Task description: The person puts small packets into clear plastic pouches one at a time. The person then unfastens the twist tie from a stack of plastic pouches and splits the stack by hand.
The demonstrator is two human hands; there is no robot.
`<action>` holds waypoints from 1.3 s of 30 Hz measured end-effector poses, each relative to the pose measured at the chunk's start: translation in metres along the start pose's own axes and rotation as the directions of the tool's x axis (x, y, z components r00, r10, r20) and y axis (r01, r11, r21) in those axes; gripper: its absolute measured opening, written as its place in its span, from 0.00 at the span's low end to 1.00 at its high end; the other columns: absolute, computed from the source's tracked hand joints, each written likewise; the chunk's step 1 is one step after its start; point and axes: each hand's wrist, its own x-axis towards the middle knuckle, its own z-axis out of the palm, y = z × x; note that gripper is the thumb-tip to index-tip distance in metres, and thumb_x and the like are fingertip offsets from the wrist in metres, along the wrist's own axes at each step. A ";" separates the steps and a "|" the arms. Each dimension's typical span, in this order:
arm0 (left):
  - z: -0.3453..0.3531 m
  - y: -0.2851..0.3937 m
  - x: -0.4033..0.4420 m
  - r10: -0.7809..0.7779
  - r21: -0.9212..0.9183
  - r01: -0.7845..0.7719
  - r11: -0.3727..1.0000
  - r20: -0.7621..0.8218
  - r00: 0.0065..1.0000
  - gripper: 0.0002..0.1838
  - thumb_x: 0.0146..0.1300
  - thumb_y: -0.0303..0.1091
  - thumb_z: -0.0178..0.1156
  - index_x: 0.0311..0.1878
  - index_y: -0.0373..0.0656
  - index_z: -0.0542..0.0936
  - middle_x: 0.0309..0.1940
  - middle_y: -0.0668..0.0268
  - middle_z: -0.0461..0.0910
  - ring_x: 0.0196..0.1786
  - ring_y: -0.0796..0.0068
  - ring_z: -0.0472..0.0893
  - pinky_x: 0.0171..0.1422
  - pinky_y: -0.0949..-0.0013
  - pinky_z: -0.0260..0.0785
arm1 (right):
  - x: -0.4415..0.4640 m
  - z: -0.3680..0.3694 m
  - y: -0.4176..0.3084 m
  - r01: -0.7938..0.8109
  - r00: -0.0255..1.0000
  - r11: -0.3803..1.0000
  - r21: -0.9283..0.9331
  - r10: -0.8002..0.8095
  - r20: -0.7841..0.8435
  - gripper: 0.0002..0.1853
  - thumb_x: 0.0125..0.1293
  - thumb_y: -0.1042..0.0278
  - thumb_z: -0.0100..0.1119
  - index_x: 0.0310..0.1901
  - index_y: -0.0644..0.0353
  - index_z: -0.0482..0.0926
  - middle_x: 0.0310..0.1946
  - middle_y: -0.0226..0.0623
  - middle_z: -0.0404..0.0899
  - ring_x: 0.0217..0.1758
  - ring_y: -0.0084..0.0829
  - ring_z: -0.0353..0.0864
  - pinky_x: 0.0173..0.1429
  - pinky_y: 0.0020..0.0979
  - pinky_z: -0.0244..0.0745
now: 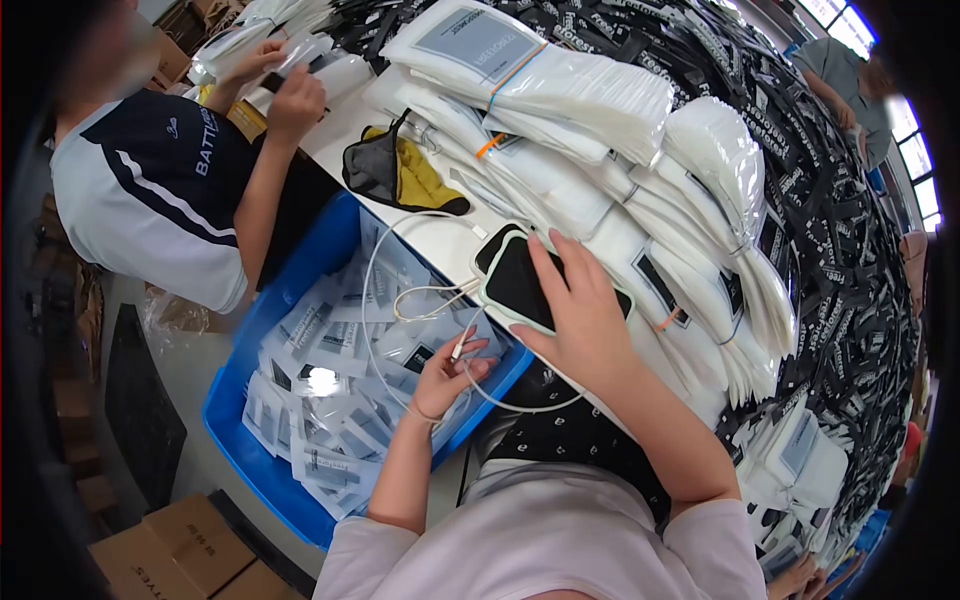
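My left hand [450, 376] pinches the plug end of a white charging cable [461, 346] over the edge of the blue bin. My right hand [580, 318] grips a phone in a pale green case [518, 284], thumb along its near edge and fingers across its dark screen. Another dark, phone-like device [492, 250] lies partly hidden under it on the white table. The cable loops around my left hand and runs up to a white plug [480, 232] beside the devices.
The blue bin [225, 420] holds many small printed clear packets. Bundled plastic bags [590, 95] and a heap of black printed strips [840, 300] cover the table. A grey-yellow pouch [400, 170] lies behind. A co-worker [170, 190] handles packaging at left; cardboard boxes [190, 550] stand below.
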 end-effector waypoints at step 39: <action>0.069 0.073 -0.027 -0.084 0.671 0.201 0.713 -0.203 0.976 0.07 0.50 0.23 0.56 0.31 0.29 0.77 0.15 0.68 0.72 0.10 0.84 0.66 0.13 0.79 0.57 | -0.115 0.006 0.007 0.110 0.955 0.994 0.015 -0.101 -0.280 0.15 0.50 0.70 0.62 0.42 0.53 0.80 0.33 0.24 0.76 0.30 0.24 0.73 0.32 0.25 0.68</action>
